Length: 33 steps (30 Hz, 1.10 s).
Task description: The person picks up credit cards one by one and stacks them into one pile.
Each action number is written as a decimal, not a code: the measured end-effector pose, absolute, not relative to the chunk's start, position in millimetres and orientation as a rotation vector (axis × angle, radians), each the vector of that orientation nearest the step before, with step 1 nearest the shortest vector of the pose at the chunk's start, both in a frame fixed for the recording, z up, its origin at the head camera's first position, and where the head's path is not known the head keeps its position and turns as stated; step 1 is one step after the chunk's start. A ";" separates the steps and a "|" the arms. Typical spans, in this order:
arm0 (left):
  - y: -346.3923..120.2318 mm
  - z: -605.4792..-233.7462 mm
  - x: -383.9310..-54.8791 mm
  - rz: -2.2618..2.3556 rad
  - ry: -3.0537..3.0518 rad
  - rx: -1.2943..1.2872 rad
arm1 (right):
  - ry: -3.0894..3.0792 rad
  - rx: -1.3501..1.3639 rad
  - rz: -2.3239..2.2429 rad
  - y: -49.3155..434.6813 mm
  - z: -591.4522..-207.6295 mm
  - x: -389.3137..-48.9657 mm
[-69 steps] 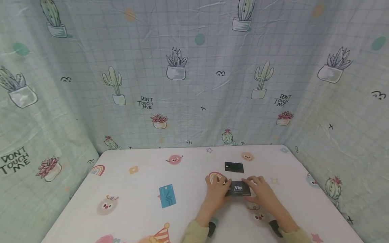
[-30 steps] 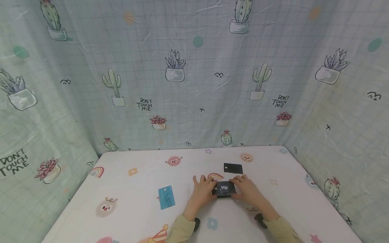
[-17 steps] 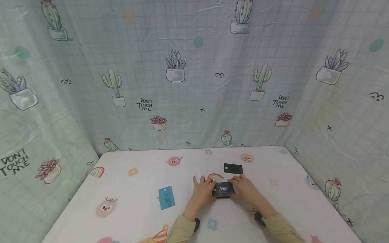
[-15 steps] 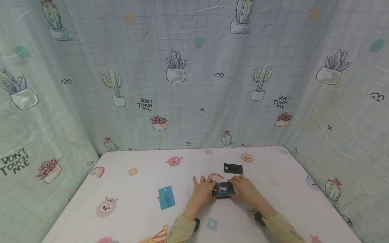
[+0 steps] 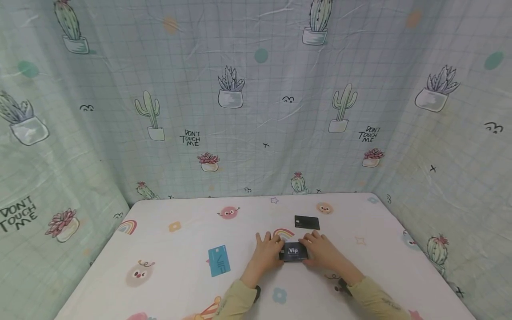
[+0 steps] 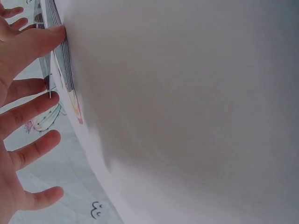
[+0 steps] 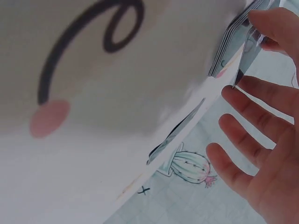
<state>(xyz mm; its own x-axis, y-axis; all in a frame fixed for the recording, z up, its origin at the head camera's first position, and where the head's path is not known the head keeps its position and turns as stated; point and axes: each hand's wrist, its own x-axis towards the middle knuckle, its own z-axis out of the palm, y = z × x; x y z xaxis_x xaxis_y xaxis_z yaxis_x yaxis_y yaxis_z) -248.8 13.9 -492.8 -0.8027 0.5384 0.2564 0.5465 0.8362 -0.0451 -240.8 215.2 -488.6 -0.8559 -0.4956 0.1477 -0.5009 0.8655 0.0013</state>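
Observation:
A dark card marked "Vip" (image 5: 293, 251) lies level between both hands, over the white table. My left hand (image 5: 266, 253) pinches its left end, thumb at the near edge and fingers at the far edge. My right hand (image 5: 321, 251) holds the right end the same way. The left wrist view shows a stack of cards (image 6: 68, 70) with layered edges under the left thumb, and a thin card edge at the fingertips stands a little apart from it. The right wrist view shows the same stack (image 7: 227, 39) beside the right thumb and forefinger.
A black card (image 5: 306, 222) with a chip lies just beyond the hands. Further left is a blue VIP card (image 5: 219, 261). The printed white table (image 5: 180, 253) meets a cactus-patterned curtain (image 5: 256, 120) at the back and sides.
Since the oldest frame, both hands and the Vip card have moved left. In the last half second they shifted slightly toward the near edge. The black and blue cards have stayed put.

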 end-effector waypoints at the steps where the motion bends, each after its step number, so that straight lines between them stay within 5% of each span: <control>1: 14.0 -492.3 -248.9 -0.042 -2.763 -0.835 | -2.886 0.787 0.040 215.8 -489.8 -241.6; 33: 11.8 -492.5 -252.7 0.043 -2.796 -0.895 | -2.914 0.844 0.036 217.8 -494.1 -248.2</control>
